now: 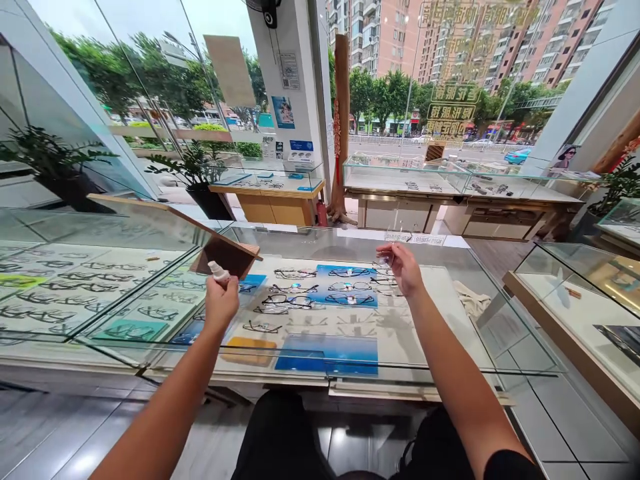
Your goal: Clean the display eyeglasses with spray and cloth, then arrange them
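Observation:
My left hand is closed around a small white spray bottle, held upright above the glass display counter. Over the right part of that counter, my right hand pinches what looks like a thin-rimmed pair of eyeglasses; its outline is faint against the glass and the bright edge behind. Between and below my hands, several pairs of eyeglasses lie in rows inside the case. Some rest on a blue sheet. Near the front are a yellow case and another blue sheet.
A wooden-framed mirror leans just beyond my left hand. A light cloth shows at the counter's right end. Another glass case stands on the right. Farther cases and potted plants line the windows.

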Tool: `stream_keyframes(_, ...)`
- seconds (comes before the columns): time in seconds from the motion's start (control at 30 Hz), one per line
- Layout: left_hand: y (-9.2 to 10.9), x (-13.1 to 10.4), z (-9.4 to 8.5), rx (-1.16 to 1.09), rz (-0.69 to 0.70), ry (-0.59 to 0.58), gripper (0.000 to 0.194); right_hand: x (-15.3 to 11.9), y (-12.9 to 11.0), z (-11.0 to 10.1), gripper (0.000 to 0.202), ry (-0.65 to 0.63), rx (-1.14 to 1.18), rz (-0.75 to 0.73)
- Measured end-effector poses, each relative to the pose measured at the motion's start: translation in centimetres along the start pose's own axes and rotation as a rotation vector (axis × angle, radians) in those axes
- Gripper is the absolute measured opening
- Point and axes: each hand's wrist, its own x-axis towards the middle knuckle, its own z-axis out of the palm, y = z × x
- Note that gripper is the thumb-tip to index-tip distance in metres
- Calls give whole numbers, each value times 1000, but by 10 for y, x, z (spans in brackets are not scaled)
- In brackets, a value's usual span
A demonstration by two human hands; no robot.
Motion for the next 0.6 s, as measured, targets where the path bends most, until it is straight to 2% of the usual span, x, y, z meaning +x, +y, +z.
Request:
stream_keyframes(0.1,-8,-4,-9,61,-43,20,39,-13,-16,-2,21,72,-13,-53)
stream_keyframes(0.23,-2,-8,-10,143,-49,-16,40,-42,-39,-11,20,111,-16,-92)
stream_keyframes(0.37,2,-9,-7,141,-72,-27,46,-71,-68,-35,20,170,-55,-128)
stream_keyframes(0.47,6,-17,-9,101,-88,-24,62,-91,-93,-63,20,240,-82,-175)
stream_keyframes(0.53,16,-29,-12,77,-9,77,74,-105,-110,-83,19,306,-88,-215)
stream_keyframes(0.6,35,-48,-13,79,150,247,81,-120,-125,-104,19,373,-93,-247)
